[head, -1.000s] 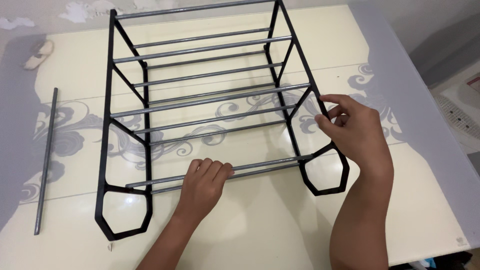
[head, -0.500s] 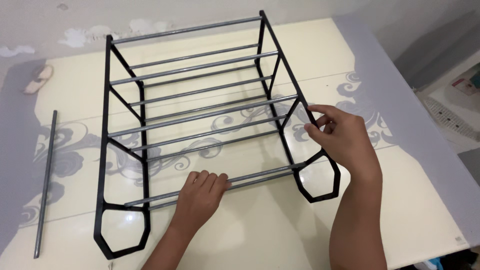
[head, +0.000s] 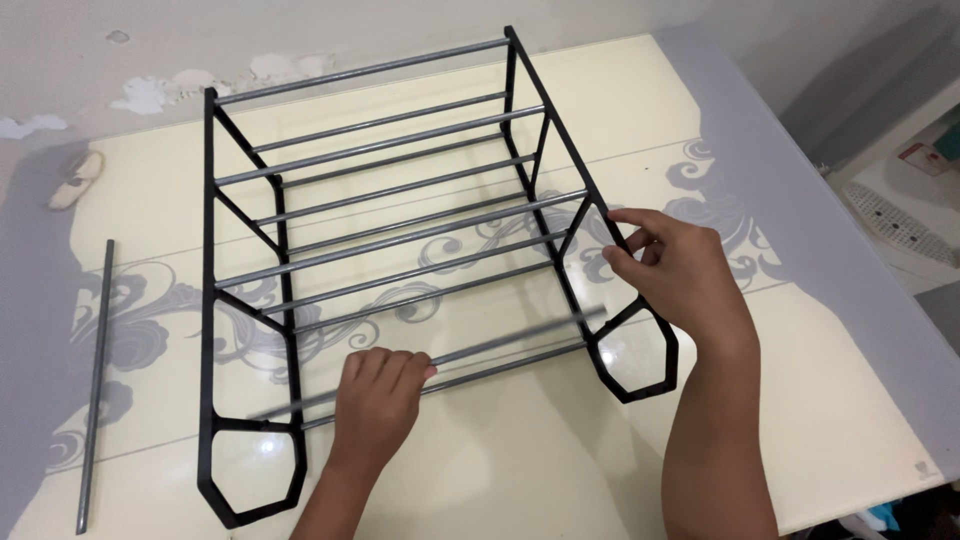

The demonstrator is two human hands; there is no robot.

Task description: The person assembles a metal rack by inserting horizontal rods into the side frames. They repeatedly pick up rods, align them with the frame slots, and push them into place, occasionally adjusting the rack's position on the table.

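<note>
At the far left of the counter [head: 820,420] a loose grey rod [head: 95,385] lies by itself, its long axis running from about 6 to 12 o'clock, well apart from the rack. Just right of it stands the black side frame [head: 210,300] of the shoe rack [head: 400,215], which lies on its back with grey metal bars spanning from the left frame to the right one. The rack's long side runs from roughly 7 o'clock near the viewer toward 1 o'clock at the far edge, and its hexagonal feet point toward the viewer. Near the middle, the left hand [head: 378,400] has its fingers curled closed around the lowest crossbar [head: 470,355], which slants from 8 o'clock up toward 2 o'clock and looks blurred, as though in motion. Further right, the right hand [head: 680,275] pinches the black right frame [head: 610,300] between thumb and fingertips, at about 3 o'clock from the rack's centre, just above the right hexagonal foot. The step in hand appears to be seating this bar between the two frames. A next move would likely call for lining the bar's right end with its socket while the right hand keeps the frame steady.
</note>
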